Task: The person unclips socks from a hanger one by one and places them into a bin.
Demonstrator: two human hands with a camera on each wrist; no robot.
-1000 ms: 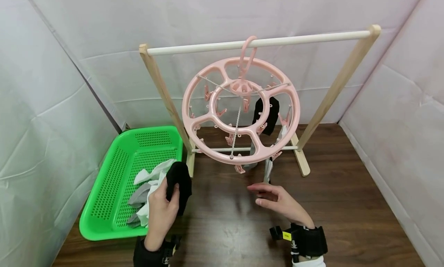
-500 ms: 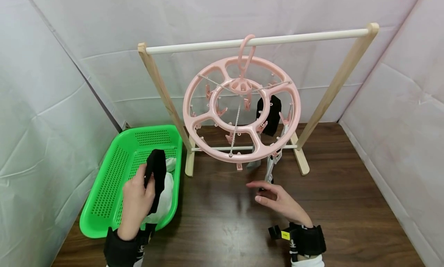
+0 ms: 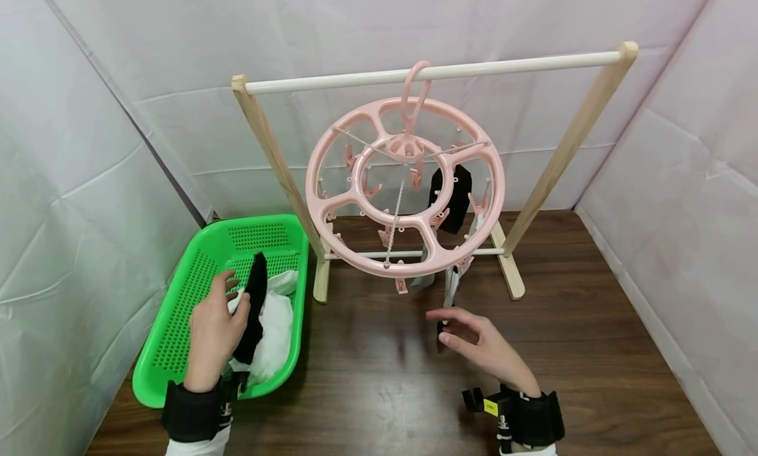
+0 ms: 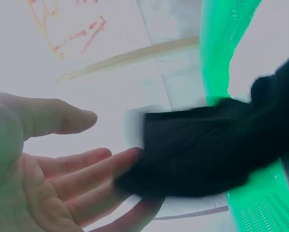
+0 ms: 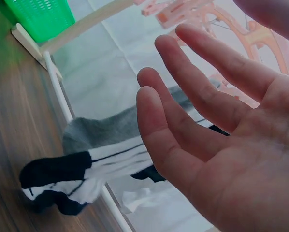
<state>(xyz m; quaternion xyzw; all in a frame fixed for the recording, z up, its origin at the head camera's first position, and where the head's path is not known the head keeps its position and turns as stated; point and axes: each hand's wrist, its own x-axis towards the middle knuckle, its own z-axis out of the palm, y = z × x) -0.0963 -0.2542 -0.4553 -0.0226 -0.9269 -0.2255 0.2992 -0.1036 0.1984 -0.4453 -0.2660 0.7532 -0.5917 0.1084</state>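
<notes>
Two bare hands sit either side of a pink clip hanger [image 3: 312, 179] hooked over a white rail [image 3: 515, 66]. Above the green basket [image 3: 160, 324], the left hand [image 3: 212, 334] has its fingers extended and spread, the thumb clear, with no grip on the black sock [image 3: 253, 304] beside them; the sock is blurred in the wrist view, and whether it touches the fingertips cannot be told. It shows within the basket's outline, over white cloth [image 3: 276, 331]. Well apart, the right hand [image 3: 488, 347] is empty, its fingers slightly bent, just beside a hanging striped sock [image 5: 118, 157], with a gray sock [image 5: 103, 130] close by. The likeliest trouble is at the basket: with nothing pinching it, the black sock could drop into the white cloth and bunch up, and a hurried grab might then lift both. Held by one edge only, it could slip onto the table [image 3: 379, 390]. On the other side, a raised right hand could snag the striped sock, tugging it loose or setting the hanger swinging. The hung pieces gather on the hanger's right side, so more weight there could tip the ring.
</notes>
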